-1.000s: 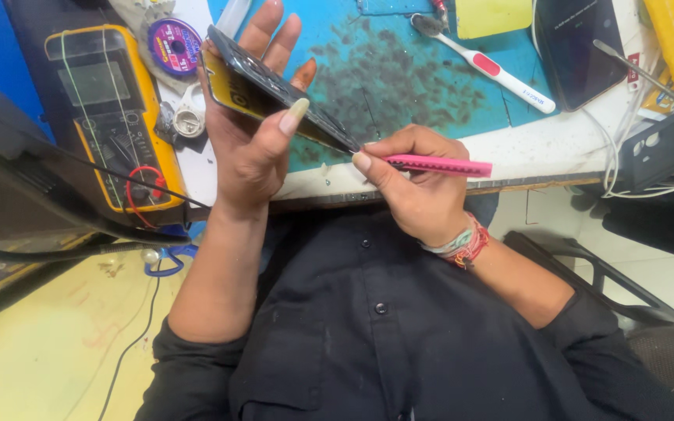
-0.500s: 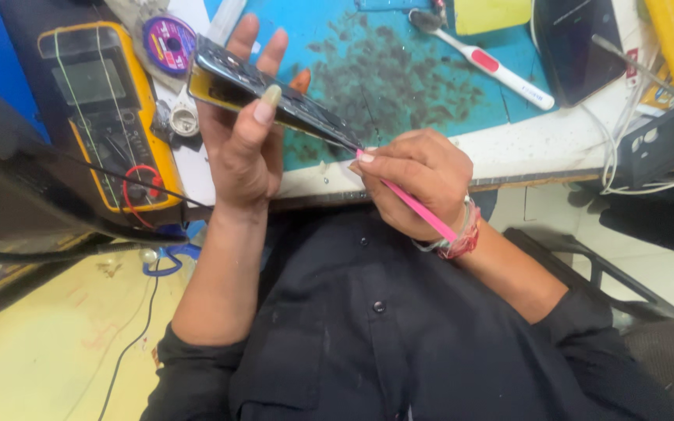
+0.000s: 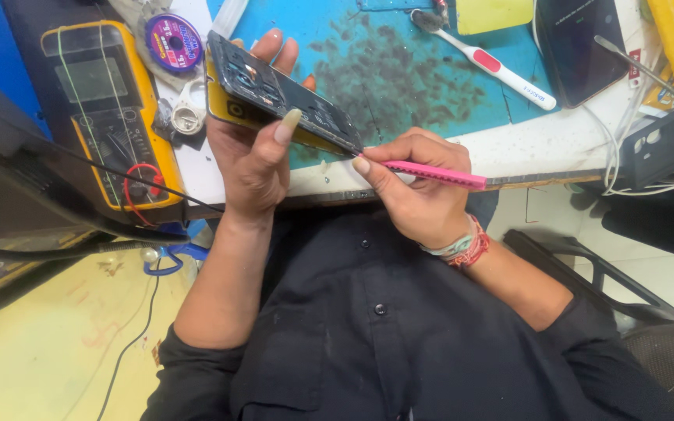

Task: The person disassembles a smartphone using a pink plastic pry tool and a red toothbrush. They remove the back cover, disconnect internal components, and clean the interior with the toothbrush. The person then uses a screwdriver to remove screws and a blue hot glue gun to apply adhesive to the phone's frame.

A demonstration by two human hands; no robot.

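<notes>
Opened phone [image 3: 286,97] in left hand [image 3: 255,160], pink tool [image 3: 434,173] in right hand [image 3: 419,191]

Under my left hand [image 3: 255,160] fingers sits an opened dark phone body [image 3: 286,97], its exposed inside matt black plastic with small glinting metal parts, backed by a smooth yellow plastic case [image 3: 232,109]. Pinched in my right hand [image 3: 415,183] fingers is a slim pink plastic-handled tool [image 3: 438,174], its grip lightly ribbed. Beyond my fingertips lies a blue rubbery work mat [image 3: 399,74], matt and smudged with dark grime. Left of my left fingers, a yellow rubber-cased multimeter [image 3: 111,113] looks dull and worn. My wrist carries woven cloth bands [image 3: 462,245], and my black cloth shirt [image 3: 368,327] looks soft, slightly dusty
</notes>
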